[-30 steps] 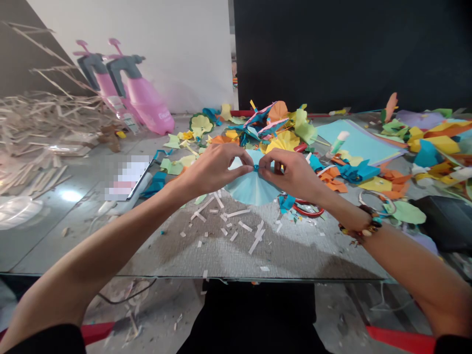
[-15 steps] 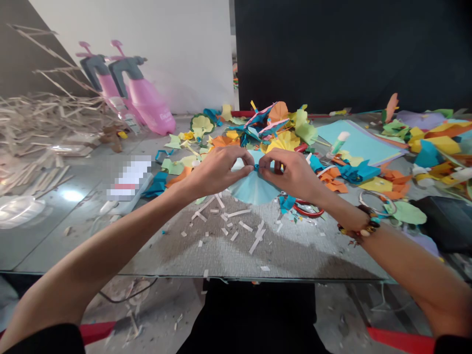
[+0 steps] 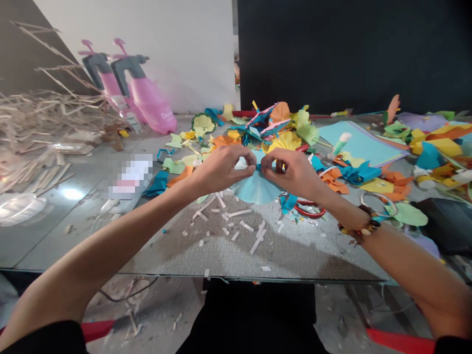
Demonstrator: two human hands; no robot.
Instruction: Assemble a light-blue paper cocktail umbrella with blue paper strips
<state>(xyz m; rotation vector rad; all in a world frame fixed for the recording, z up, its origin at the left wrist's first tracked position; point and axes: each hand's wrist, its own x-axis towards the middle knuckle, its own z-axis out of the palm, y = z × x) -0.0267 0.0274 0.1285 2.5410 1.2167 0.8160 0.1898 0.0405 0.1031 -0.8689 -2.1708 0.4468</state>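
A light blue pleated paper disc (image 3: pixel 256 191) is spread beneath my hands over the middle of the table. At its centre sits a small darker blue paper piece (image 3: pixel 258 167). My left hand (image 3: pixel 229 168) is closed, thumb and forefinger pinched at the left side of that piece. From the right, my right hand (image 3: pixel 289 169) pinches the same piece, its fingertips almost meeting the left ones. The fingers partly cover the disc's upper part. By my right wrist lie red-handled scissors (image 3: pixel 310 208), partly hidden by blue paper scraps.
White paper strips (image 3: pixel 258 236) litter the near table. Behind my hands is a heap of coloured paper flowers (image 3: pixel 283 140). Sheets of blue paper (image 3: pixel 363 145) and a glue stick (image 3: pixel 341 143) lie right. Pink spray bottles (image 3: pixel 151 103) and thin wooden strips (image 3: pixel 40 118) stand left.
Both hands keep their pinch at the disc's centre, with only a slight shift of the fingers. The whole view has moved a little.
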